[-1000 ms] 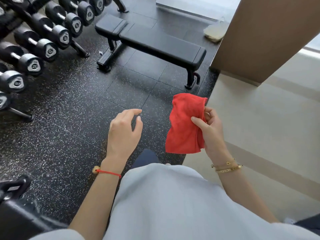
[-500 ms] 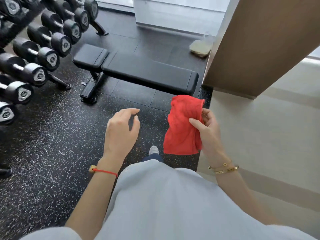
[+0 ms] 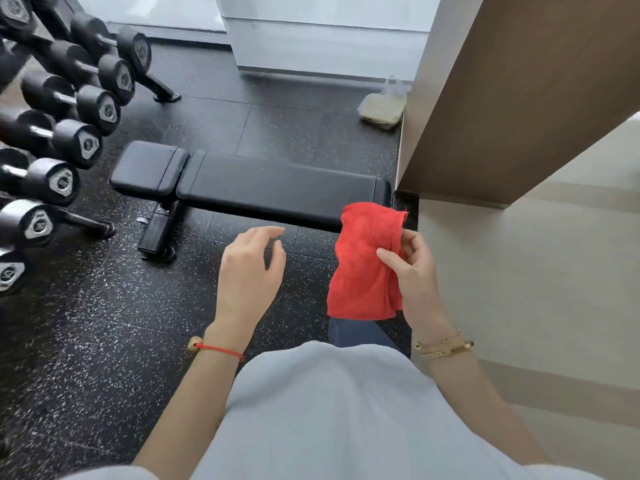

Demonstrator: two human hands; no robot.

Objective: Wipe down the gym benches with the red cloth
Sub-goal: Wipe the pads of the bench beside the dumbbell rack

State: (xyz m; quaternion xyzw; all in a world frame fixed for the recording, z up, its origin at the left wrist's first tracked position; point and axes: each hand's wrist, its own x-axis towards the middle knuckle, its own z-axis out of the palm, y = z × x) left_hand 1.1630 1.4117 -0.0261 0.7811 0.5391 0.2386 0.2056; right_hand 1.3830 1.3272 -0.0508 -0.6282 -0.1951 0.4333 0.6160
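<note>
A black padded gym bench (image 3: 263, 188) lies flat across the middle of the view on the speckled rubber floor. My right hand (image 3: 414, 271) grips a folded red cloth (image 3: 363, 268), which hangs in the air in front of the bench's right end and covers that corner. My left hand (image 3: 247, 271) hovers empty, fingers loosely curled and apart, just short of the bench's near edge. Neither hand touches the bench.
A rack of black dumbbells (image 3: 62, 133) runs along the left side. A brown wall corner (image 3: 502, 109) stands right of the bench, with pale flooring (image 3: 519, 289) beyond it. A clear plastic bag (image 3: 382, 105) lies on the floor behind the bench. A white ledge (image 3: 322, 43) is at the back.
The bench has come closer and lower in view as I walked toward it. Both hands hold the same pose, and the cloth stays in my right hand.
</note>
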